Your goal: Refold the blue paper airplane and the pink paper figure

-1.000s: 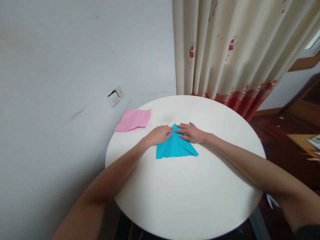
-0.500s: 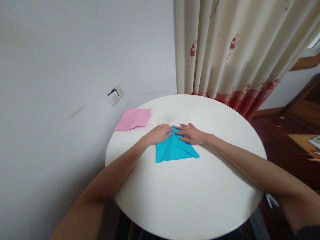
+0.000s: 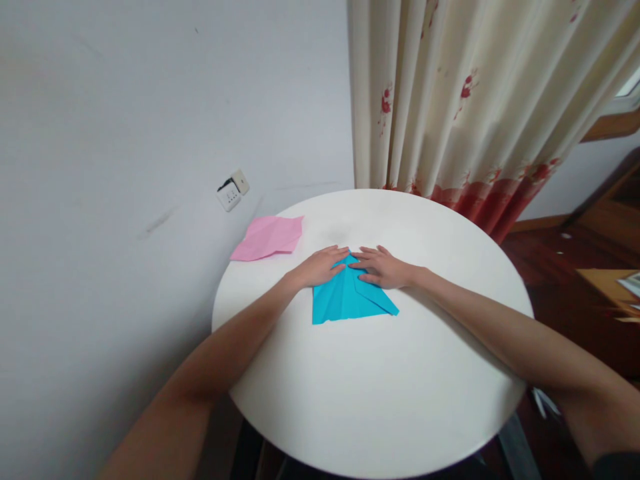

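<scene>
A blue paper, folded into a pointed triangle shape, lies flat on the round white table. My left hand rests flat on its upper left edge, fingers spread toward the tip. On the upper right flap my right hand presses flat, its fingertips meeting the left hand's near the paper's point. Neither hand grips anything.
A creased pink paper lies at the table's far left rim by the grey wall. A wall socket sits above it. A cream curtain with red print hangs behind. Wooden floor and furniture are to the right.
Almost nothing has moved. My left hand's fingers have slid slightly up toward the paper's tip; the blue paper stays where it was.
</scene>
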Action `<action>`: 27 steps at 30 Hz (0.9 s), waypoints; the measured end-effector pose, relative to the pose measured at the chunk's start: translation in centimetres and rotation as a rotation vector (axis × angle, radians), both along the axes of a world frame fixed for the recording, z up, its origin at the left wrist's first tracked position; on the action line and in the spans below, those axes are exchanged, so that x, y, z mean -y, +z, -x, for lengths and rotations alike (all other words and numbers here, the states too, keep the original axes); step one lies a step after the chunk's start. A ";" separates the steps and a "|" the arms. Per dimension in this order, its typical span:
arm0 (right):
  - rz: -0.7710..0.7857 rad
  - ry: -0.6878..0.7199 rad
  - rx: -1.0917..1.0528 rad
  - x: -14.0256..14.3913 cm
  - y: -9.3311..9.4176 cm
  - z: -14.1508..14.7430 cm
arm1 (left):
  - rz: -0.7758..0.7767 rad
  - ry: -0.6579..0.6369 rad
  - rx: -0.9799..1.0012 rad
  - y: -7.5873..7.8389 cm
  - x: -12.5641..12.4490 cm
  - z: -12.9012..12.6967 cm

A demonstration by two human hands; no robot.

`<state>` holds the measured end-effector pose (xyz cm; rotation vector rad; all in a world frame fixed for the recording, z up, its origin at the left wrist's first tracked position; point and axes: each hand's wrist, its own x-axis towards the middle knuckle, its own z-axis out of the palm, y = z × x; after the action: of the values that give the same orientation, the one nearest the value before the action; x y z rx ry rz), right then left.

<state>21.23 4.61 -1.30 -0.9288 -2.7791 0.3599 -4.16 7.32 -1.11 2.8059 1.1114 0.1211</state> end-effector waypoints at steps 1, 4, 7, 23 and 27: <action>-0.001 0.000 0.001 0.0 0.0 0.0 | 0.000 0.000 0.002 0.0 0.0 0.0; -0.001 0.002 -0.003 -0.1 -0.1 0.0 | -0.003 -0.001 0.008 -0.1 0.0 0.0; 0.003 0.000 -0.006 -0.1 0.0 0.0 | -0.006 -0.008 0.010 0.0 0.2 -0.1; 0.007 -0.017 0.002 -0.2 -0.1 0.0 | 0.078 -0.078 -0.084 1.4 0.9 0.0; 0.007 -0.027 0.016 -0.2 -0.1 0.0 | 0.093 -0.085 -0.089 1.6 1.1 0.0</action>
<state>21.20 4.79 -1.40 -0.9741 -2.7784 0.3605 -4.20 6.21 0.46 2.7942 0.9852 -0.0626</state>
